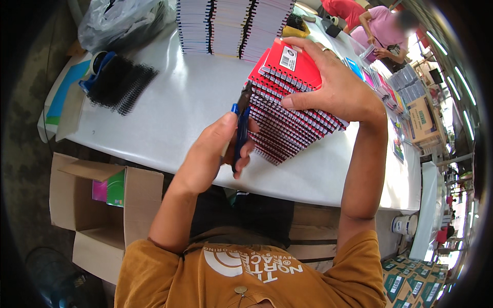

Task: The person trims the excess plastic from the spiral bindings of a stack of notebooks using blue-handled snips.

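A stack of red spiral-bound notebooks (300, 69) rests on the white table, its dark coil bindings turned toward me. My left hand (215, 141) is closed round the blue handles of a pair of pliers (241, 123). The dark jaws of the pliers touch or nearly touch the coil ends at the stack's upper left corner. Across the top of the stack lies my right hand (334, 82), fingers spread over the far side and thumb on the bindings. A white label shows on the top cover.
Tall stacks of bound pages (226, 28) stand at the table's far side. Loose black coils (120, 84) lie beside a blue tape dispenser (95, 72) and a plastic bag (120, 23). An open carton (102, 205) sits below left. Another person (382, 28) works at far right.
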Tool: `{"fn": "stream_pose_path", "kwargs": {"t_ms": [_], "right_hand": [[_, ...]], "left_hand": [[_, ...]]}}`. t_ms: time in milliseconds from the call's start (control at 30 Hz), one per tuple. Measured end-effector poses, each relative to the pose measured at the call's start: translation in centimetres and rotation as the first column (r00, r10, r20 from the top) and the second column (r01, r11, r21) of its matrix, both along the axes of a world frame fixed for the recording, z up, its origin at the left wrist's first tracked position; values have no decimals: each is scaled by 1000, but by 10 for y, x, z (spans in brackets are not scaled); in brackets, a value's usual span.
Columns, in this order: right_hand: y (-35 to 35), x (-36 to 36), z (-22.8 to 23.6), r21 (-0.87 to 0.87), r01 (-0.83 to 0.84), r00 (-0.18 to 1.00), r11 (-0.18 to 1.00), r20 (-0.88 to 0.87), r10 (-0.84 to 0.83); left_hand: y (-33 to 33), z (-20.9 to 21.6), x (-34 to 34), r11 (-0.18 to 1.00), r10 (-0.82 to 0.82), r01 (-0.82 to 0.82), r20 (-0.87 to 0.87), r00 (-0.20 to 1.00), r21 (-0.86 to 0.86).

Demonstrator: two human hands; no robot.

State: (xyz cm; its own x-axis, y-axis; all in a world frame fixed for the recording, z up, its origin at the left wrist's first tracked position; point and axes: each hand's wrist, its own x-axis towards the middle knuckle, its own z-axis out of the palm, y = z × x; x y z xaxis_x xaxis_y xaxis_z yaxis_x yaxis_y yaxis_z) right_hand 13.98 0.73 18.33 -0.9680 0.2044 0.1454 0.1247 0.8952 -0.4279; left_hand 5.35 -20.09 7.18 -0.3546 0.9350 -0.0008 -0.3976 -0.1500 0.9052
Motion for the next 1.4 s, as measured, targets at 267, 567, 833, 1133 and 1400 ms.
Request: {"fn": "stream_pose_path", "kwargs": {"t_ms": [267, 567, 833, 1133, 1400], "right_hand": [[-2, 3, 3, 65, -11, 1000, 998, 0, 11], [-4, -2, 8, 97, 49, 998, 994, 20, -51], [-10, 1, 8, 91, 70, 996, 993, 45, -75], [-11, 1, 8, 113, 65, 997, 991, 27, -68], [-13, -1, 13, 144, 80, 990, 986, 108, -96]], "left_hand": [[4, -10, 6, 984, -141, 110, 233, 962, 142], [8, -1, 7, 915, 262, -390, -578, 773, -106], [0, -18, 3, 957, -260, 197, 327, 909, 214], [2, -26, -9, 888, -425, 271, 441, 791, 371], [-1, -21, -2, 992, -121, 113, 183, 976, 52]]}}
